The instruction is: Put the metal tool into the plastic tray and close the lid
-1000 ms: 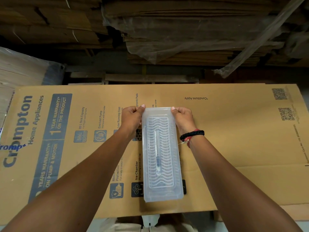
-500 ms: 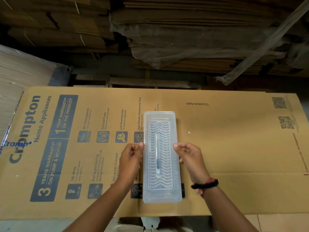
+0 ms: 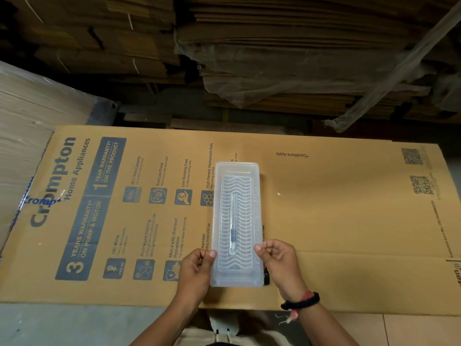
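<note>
A long translucent plastic tray [image 3: 237, 171] lies lengthwise on the flattened cardboard, with its lid down on top. Through the lid I see the thin metal tool [image 3: 233, 221] lying along the tray's middle on the wavy ribbed floor. My left hand [image 3: 197, 268] is at the tray's left edge near its close end, fingers curled and thumb tip on the rim. On the opposite side, my right hand [image 3: 277, 258] pinches the right rim with thumb and fingertips.
The tray rests on a large printed cardboard sheet [image 3: 349, 221] spread over the floor. Stacks of flattened cartons [image 3: 274, 46] partly wrapped in plastic film rise behind it. A wrapped pale stack [image 3: 32, 126] stands at the left.
Both hands have slid along the tray's side edges from its far end, past the middle, to its near end. The tray and the tool inside stayed in place.
</note>
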A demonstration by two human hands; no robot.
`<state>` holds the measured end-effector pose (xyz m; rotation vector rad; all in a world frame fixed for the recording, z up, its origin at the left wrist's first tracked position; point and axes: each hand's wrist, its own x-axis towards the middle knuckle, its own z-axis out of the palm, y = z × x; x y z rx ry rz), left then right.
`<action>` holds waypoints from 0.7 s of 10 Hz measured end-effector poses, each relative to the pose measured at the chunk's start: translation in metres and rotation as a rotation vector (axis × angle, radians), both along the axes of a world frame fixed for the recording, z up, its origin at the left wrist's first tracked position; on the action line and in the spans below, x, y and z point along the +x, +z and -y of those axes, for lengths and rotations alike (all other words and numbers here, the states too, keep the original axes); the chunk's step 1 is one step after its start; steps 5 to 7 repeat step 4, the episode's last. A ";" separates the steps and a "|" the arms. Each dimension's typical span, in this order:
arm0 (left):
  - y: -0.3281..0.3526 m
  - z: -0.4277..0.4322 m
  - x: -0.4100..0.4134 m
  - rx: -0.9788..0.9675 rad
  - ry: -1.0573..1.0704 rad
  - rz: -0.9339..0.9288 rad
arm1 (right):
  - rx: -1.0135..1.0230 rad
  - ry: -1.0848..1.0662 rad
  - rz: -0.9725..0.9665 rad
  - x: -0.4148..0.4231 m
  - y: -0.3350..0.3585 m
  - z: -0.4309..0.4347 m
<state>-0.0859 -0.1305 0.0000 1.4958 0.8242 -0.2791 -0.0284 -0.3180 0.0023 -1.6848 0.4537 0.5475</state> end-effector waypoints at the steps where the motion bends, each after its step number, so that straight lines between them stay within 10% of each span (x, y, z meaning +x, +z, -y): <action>1: -0.001 0.005 -0.002 0.038 0.004 -0.020 | -0.005 0.004 0.014 -0.001 0.000 -0.001; 4: 0.029 0.017 -0.002 0.535 -0.123 0.164 | -0.448 0.250 0.336 -0.012 0.016 -0.002; 7: 0.029 0.017 -0.002 0.535 -0.123 0.164 | -0.448 0.250 0.336 -0.012 0.016 -0.002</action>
